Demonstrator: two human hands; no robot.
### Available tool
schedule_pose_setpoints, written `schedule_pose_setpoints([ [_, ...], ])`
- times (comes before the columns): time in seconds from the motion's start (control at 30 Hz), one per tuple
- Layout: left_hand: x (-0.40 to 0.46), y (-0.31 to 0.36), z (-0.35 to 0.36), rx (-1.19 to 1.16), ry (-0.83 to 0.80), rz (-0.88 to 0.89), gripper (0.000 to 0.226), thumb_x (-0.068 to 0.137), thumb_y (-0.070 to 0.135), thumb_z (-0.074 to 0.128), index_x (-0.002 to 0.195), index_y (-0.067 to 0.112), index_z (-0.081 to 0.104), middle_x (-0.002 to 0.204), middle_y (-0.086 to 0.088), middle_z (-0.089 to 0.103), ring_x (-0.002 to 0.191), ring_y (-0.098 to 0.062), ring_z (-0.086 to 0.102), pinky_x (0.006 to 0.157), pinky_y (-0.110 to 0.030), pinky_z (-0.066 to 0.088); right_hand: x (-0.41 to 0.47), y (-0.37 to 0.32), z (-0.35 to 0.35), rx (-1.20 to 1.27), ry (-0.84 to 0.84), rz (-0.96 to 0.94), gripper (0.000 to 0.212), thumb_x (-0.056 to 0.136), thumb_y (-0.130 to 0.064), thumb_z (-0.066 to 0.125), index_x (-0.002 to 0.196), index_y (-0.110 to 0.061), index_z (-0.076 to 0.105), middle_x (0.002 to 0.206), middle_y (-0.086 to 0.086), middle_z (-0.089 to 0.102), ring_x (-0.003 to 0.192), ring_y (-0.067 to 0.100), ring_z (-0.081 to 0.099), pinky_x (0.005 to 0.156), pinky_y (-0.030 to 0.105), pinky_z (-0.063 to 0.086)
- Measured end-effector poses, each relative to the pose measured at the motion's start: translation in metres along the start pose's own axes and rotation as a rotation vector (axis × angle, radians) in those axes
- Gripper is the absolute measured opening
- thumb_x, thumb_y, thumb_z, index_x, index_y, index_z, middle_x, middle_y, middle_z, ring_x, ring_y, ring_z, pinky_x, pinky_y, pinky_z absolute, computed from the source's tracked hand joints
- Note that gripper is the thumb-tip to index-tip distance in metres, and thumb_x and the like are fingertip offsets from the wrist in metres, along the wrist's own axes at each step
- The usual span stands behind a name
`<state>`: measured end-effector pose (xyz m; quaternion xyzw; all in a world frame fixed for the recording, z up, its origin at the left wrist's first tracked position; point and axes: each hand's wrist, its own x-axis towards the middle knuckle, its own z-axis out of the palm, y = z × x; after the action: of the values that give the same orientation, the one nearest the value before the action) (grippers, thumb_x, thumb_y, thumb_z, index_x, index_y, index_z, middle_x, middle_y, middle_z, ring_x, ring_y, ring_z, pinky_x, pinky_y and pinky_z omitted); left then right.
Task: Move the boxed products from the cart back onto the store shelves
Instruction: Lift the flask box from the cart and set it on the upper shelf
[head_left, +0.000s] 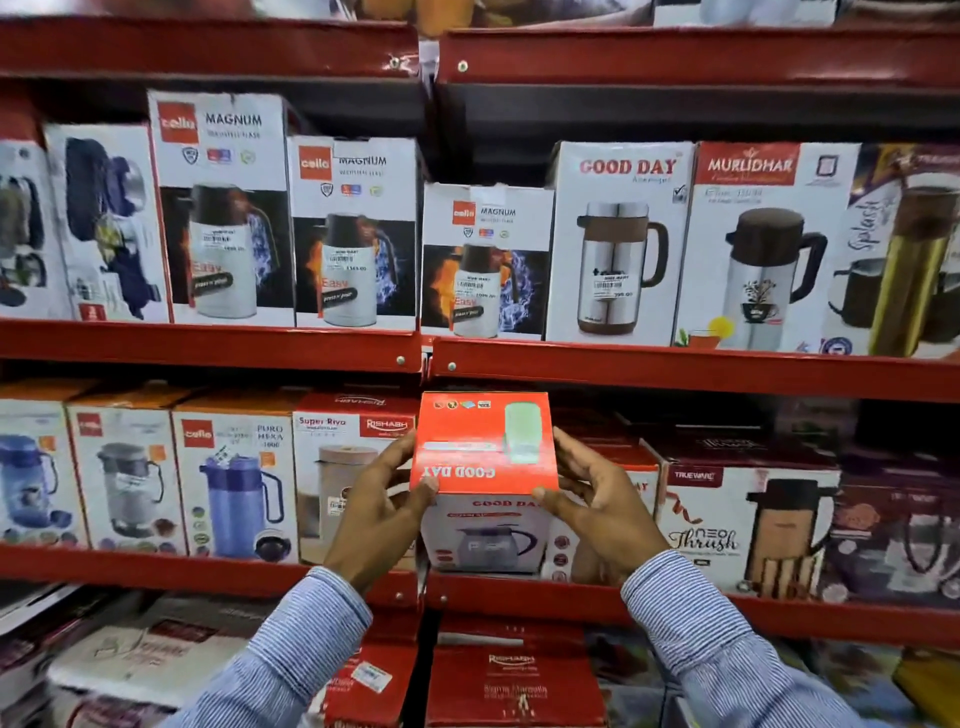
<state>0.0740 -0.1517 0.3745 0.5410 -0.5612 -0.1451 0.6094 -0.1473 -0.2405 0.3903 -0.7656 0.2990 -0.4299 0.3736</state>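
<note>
Hands (384, 499) around Good Day box (485, 447)

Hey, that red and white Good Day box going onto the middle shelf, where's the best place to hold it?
Hold the Good Day box by its two vertical side faces near the top edge, coming from the front as the left hand and right hand do now. Neighbouring boxes flank the slot closely, so probably shift fingers to the front for the final push.
</note>
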Motion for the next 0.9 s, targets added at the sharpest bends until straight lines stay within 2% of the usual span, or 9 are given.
schedule_pose_setpoints([
  [0.1,0.014,-0.003,0.006,0.050,0.005,-0.006,0.047,0.093,0.010,0.056,0.134,0.031,0.046,0.124,0.010,0.060,0.112,-0.008,0.060,0.075,-0.014,0.057,0.017,0.006,0.001,0.023,-0.007,0.021,0.068,0.083,-0.006,0.068,0.142,-0.025,0.040,0.132,-0.012,0.057,0.117,-0.002,0.057,0.091,0.013,0.049],
  [0.2,0.031,-0.008,0.010,0.087,-0.001,-0.026,0.047,0.093,0.015,0.056,0.138,0.026,0.046,0.128,0.009,0.060,0.118,-0.011,0.058,0.094,-0.035,0.056,0.033,0.009,0.001,0.040,0.016,0.019,0.061,0.086,-0.002,0.063,0.140,-0.019,0.042,0.119,-0.018,0.057,0.096,-0.019,0.059,0.076,0.003,0.047],
  [0.27,0.040,-0.008,0.011,0.123,0.010,-0.032,0.050,0.094,0.019,0.056,0.142,0.022,0.042,0.132,0.004,0.059,0.120,-0.014,0.057,0.101,-0.044,0.051,0.043,0.011,0.002,0.032,0.040,0.025,0.057,0.088,-0.006,0.062,0.140,-0.015,0.043,0.117,-0.018,0.054,0.100,-0.015,0.058,0.072,0.000,0.045],
  [0.37,0.052,-0.009,0.017,0.213,0.050,-0.014,0.048,0.096,0.021,0.051,0.143,0.016,0.040,0.135,-0.003,0.057,0.115,-0.013,0.056,0.101,-0.035,0.049,0.058,0.013,0.005,-0.012,0.075,0.042,0.057,0.088,-0.018,0.064,0.141,-0.014,0.042,0.121,-0.011,0.051,0.115,0.002,0.050,0.082,0.007,0.044],
  [0.47,0.058,-0.007,0.026,0.381,0.007,0.005,0.049,0.098,0.020,0.047,0.145,0.013,0.035,0.127,-0.007,0.062,0.102,-0.011,0.058,0.093,-0.027,0.046,0.070,0.021,0.008,-0.044,0.134,0.067,0.053,0.086,-0.028,0.066,0.134,-0.023,0.047,0.130,-0.004,0.057,0.123,0.013,0.054,0.099,0.031,0.049],
  [0.57,0.062,-0.004,0.036,0.502,-0.060,0.000,0.057,0.095,0.025,0.053,0.146,0.013,0.029,0.141,-0.006,0.048,0.128,-0.021,0.048,0.105,-0.027,0.036,0.079,0.027,0.011,-0.114,0.212,0.078,0.033,0.084,-0.034,0.067,0.115,-0.030,0.058,0.122,0.003,0.067,0.116,0.015,0.061,0.099,0.043,0.051],
  [0.67,0.064,-0.004,0.040,0.582,-0.024,0.018,0.058,0.092,0.027,0.057,0.144,0.017,0.034,0.147,-0.005,0.038,0.135,-0.023,0.040,0.099,-0.020,0.025,0.080,0.022,0.015,-0.156,0.244,0.078,0.027,0.086,-0.033,0.064,0.113,-0.026,0.062,0.117,0.002,0.069,0.112,0.015,0.062,0.099,0.040,0.051],
  [0.77,0.064,-0.003,0.042,0.670,0.030,0.043,0.058,0.092,0.028,0.057,0.144,0.017,0.035,0.153,-0.005,0.031,0.139,-0.024,0.035,0.113,-0.031,0.028,0.076,0.018,0.016,-0.207,0.245,0.073,0.032,0.089,-0.031,0.061,0.119,-0.020,0.062,0.117,0.003,0.069,0.112,0.016,0.062,0.095,0.030,0.049],
  [0.9,0.067,-0.003,0.040,0.778,0.022,0.042,0.058,0.091,0.030,0.055,0.145,0.019,0.035,0.155,-0.005,0.031,0.138,-0.026,0.039,0.112,-0.040,0.035,0.072,0.017,0.017,-0.259,0.217,0.059,0.035,0.091,-0.027,0.058,0.126,-0.019,0.058,0.117,0.004,0.069,0.101,0.013,0.065,0.086,0.024,0.050],
])
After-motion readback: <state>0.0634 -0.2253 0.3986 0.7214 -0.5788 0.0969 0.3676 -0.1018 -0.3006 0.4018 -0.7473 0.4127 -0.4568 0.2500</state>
